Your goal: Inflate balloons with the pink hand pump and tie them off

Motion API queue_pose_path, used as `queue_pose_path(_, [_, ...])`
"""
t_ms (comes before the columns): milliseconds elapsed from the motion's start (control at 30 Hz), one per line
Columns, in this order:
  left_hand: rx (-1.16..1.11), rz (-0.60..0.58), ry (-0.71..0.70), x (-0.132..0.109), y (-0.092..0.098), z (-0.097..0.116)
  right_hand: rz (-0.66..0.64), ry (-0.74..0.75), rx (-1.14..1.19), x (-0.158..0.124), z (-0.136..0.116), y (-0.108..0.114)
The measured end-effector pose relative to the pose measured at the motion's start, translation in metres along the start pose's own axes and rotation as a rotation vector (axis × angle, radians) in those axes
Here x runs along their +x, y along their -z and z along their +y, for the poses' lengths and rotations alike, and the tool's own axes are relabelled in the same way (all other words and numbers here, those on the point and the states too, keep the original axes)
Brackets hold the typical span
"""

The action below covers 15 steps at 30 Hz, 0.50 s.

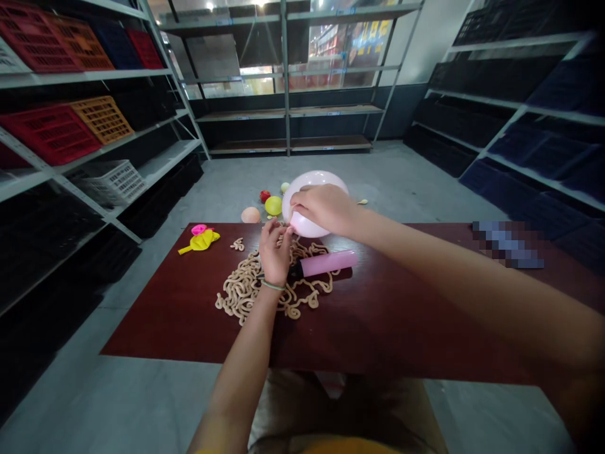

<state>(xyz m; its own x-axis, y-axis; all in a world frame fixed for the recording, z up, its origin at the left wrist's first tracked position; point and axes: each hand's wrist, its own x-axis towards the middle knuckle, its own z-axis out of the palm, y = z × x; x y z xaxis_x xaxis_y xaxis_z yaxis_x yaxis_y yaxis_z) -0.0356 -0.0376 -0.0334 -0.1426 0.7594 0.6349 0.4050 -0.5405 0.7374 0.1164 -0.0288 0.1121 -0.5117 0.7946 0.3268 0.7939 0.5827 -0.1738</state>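
An inflated pale pink balloon [321,180] is held above the far edge of the dark red table [401,315]. My right hand [324,207] grips it near its neck, fingers closed. Close beside, my left hand [275,252] has its fingertips pinched at the balloon's neck end. Below my hands lies a pile of beige twisted strands [241,287]. A pink pump [329,263] with a black end rests on the pile, just right of my left wrist.
Deflated yellow [203,241] and pink [199,229] balloons lie at the table's far left corner. On the floor beyond are a yellow-green balloon [273,205], a peach balloon [251,215] and a red one [265,197]. A blurred item [508,244] lies at the right.
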Motion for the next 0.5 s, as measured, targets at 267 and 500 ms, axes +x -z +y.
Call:
queue_pose_path(267, [-0.242,-0.067,0.343,0.004,-0.001,-0.009,0.109,-0.135,0.108,-0.031,0.001,-0.020])
queue_pose_path(500, [-0.293,-0.082,0.410,0.005,-0.003,-0.010,0.200,-0.582,0.943,-0.043,0.010,-0.075])
